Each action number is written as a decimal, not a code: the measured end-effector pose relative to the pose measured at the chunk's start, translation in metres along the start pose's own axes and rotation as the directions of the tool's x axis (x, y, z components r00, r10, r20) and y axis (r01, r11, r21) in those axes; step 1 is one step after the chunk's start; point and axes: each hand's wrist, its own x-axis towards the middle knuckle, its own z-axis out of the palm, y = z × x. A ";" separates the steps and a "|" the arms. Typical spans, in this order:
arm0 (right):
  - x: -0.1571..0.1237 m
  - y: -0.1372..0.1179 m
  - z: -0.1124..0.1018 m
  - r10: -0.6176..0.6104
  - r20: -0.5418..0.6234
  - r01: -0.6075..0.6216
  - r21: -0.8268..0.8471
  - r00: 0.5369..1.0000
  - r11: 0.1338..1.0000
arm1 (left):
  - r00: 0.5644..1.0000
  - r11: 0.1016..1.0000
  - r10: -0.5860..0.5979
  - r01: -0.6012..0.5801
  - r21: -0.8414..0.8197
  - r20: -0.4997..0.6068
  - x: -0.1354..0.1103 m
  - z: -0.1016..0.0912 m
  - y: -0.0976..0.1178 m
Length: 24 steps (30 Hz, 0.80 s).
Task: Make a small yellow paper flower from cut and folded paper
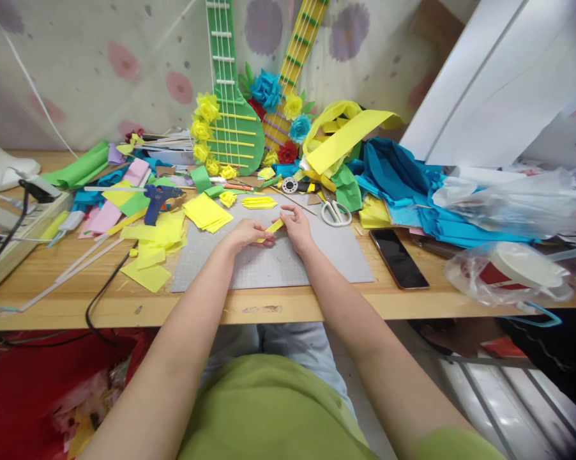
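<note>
Holding one folded yellow strip (275,225) above the middle of the grey mat (269,271), near the front edge of the tabletop (288,300): two bare hands.
Left hand (253,234): fingers curled, nearly closed, gripping the strip's lower end.
Right hand (295,227): thumb and fingertips pinched together on the strip's upper end.
Folded yellow pieces (259,202): a small group, lying just beyond the hands on the mat.
Yellow paper squares (206,213): loosely stacked, over the mat's far left corner.
Yellow paper flower (227,199): one, between squares and folded pieces.
Scissors (336,214), white-handled: at the mat's far right.
Phone (398,258), dark-screened: flat, right of the mat, towards the front edge.
Glue gun (156,203), blue: left of the squares, among paper scraps.
Green lute-shaped piece (240,131), yellow flowers along its left side: upright at the tabletop's back edge.
</note>
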 end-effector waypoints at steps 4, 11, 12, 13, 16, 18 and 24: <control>0.000 -0.006 -0.003 0.009 0.061 -0.007 -0.037 0.998 0.999 | 1.000 1.000 0.007 -0.007 -0.012 -0.007 0.000 0.000 -0.001; 0.000 -0.005 -0.007 -0.043 0.082 0.051 -0.107 0.996 0.993 | 0.999 0.999 0.038 -0.038 -0.032 0.002 0.002 -0.002 -0.005; 0.000 -0.004 -0.007 -0.038 0.076 0.044 -0.086 0.996 0.995 | 0.999 0.999 0.041 -0.041 -0.034 0.009 0.002 -0.002 -0.005; 0.000 -0.005 -0.007 -0.030 0.075 0.034 -0.064 0.997 0.997 | 0.999 0.998 0.042 -0.042 -0.036 0.016 0.001 -0.002 -0.005; 0.000 -0.006 -0.009 0.009 0.116 -0.008 -0.012 0.993 1.000 | 0.999 0.998 0.041 -0.041 -0.042 0.021 -0.002 -0.003 -0.005; 0.000 -0.007 -0.010 0.024 0.146 -0.023 -0.006 0.989 1.000 | 0.999 0.998 0.048 -0.047 -0.037 0.018 -0.005 -0.004 -0.003; 0.001 -0.005 -0.010 -0.011 0.123 0.019 -0.059 0.992 0.998 | 0.991 0.998 0.034 -0.027 -0.054 0.133 -0.006 -0.006 0.004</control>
